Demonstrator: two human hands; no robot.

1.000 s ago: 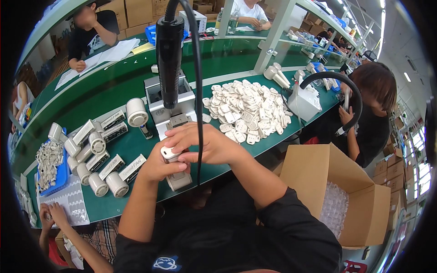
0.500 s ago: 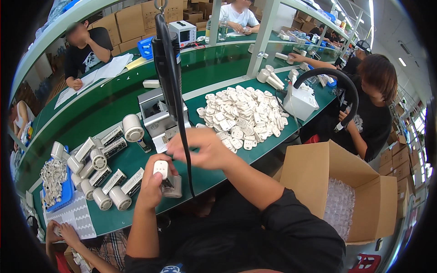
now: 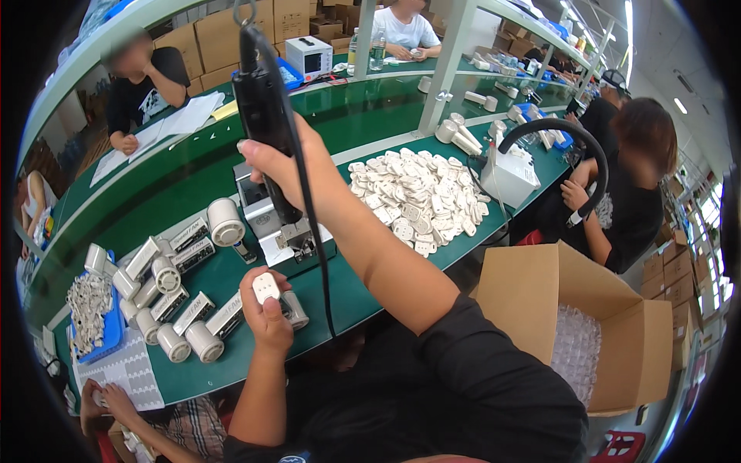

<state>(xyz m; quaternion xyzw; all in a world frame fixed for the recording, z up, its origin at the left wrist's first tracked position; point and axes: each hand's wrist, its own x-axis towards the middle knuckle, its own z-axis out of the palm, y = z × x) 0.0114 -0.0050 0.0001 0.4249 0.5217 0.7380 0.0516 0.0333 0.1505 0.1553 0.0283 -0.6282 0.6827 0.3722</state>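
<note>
The right hand (image 3: 299,163) grips a black power driver (image 3: 261,106) over a metal fixture (image 3: 261,222) on the green bench (image 3: 224,361); the left hand (image 3: 268,318) holds a white piece (image 3: 265,286), similar pieces (image 3: 421,199) heaped beyond.

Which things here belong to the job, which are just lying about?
Likely job: black hanging driver, in the right grip; white holed part, in the left grip; silver fixture by the driver; probably the pile of white pieces.

Seemingly just lying about: open carton; bottles; papers; boxy instrument.
</note>
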